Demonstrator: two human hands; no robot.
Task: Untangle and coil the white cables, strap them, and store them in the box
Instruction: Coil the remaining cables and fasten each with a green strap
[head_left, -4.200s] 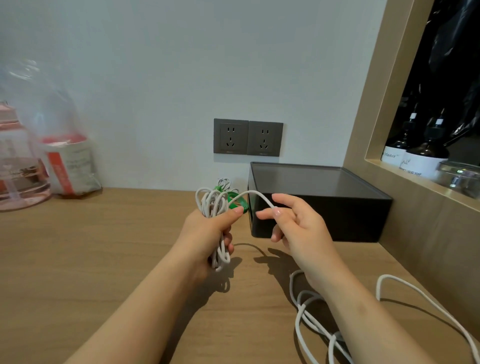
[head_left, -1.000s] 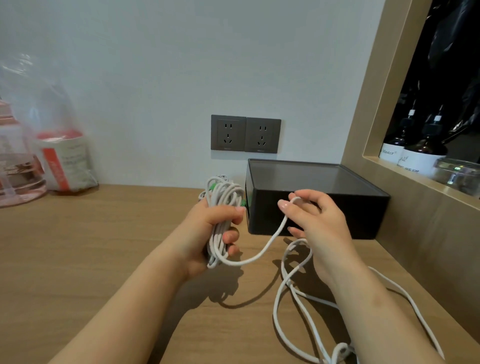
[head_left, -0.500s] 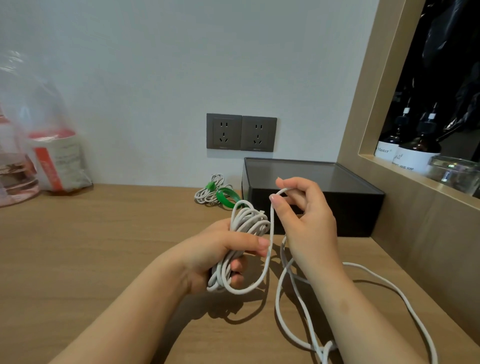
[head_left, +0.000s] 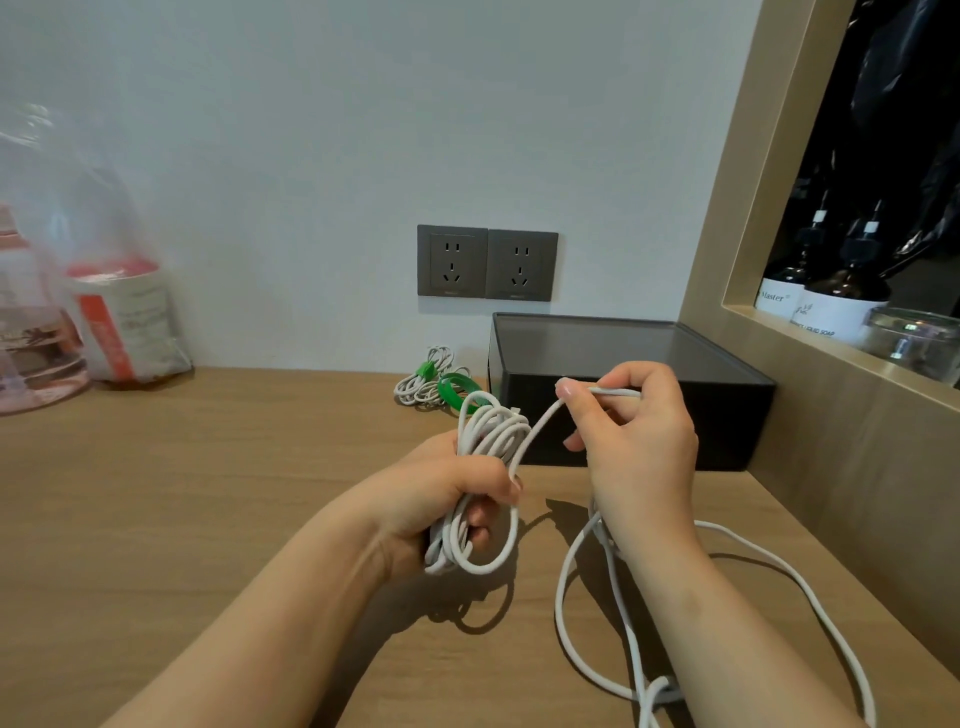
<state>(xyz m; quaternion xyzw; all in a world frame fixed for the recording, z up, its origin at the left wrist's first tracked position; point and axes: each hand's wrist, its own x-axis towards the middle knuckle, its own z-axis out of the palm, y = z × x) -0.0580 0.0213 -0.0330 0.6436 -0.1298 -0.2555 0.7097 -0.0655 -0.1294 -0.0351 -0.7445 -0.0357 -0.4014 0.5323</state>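
Coil (head_left: 485, 467) is gripped upright in left hand (head_left: 449, 499); free strand (head_left: 540, 421) is pinched by right hand (head_left: 631, 441), up-right of coil. Slack (head_left: 613, 613) lies on table (head_left: 208, 493), probably untangled.

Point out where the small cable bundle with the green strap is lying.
Head view, centre: the small cable bundle lies at the back of the wooden table, just left of the black box and below the wall sockets, beyond the left hand.
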